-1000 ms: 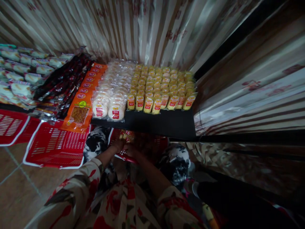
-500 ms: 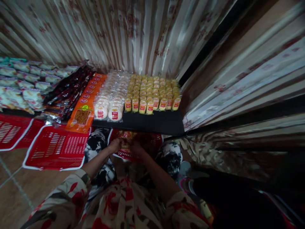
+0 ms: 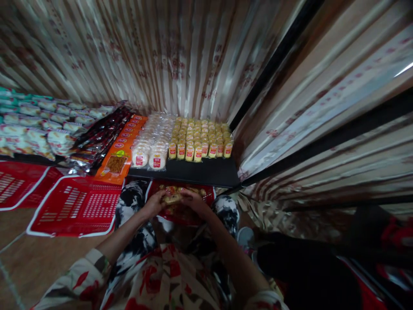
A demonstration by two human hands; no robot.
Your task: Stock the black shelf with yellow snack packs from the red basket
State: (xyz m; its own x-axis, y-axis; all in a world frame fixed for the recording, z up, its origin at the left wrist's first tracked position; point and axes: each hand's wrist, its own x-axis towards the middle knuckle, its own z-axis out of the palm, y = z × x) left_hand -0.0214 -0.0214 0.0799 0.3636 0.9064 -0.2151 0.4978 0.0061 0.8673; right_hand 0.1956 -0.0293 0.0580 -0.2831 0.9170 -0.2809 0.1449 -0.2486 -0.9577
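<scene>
Over the red basket (image 3: pixel 211 194) between my knees, my left hand (image 3: pixel 155 203) and my right hand (image 3: pixel 194 201) close from either side around some yellow wrapped snacks (image 3: pixel 172 199). The exact number held is too dim to make out. More yellow packets lie in the basket beneath and behind my hands. On the black shelf (image 3: pixel 206 171) just beyond stand rows of similar yellow wrapped snacks (image 3: pixel 200 140), their red labels facing me. Left of these are two rows of round white crackers (image 3: pixel 156 159) in clear wrap.
An orange snack packet (image 3: pixel 118 161), dark shiny packets (image 3: pixel 97 137) and white-and-green packets (image 3: pixel 35 133) fill the shelf's left part. Red baskets (image 3: pixel 80 202) with white rims stand below. Curtains (image 3: pixel 180 56) and black bars (image 3: pixel 271 64) border the back and right. A shoe (image 3: pixel 245 237) shows at lower right.
My hands have come up a little from inside the basket, with yellow snacks now showing between them. The camera view has shifted, so the shelf sits lower in the picture.
</scene>
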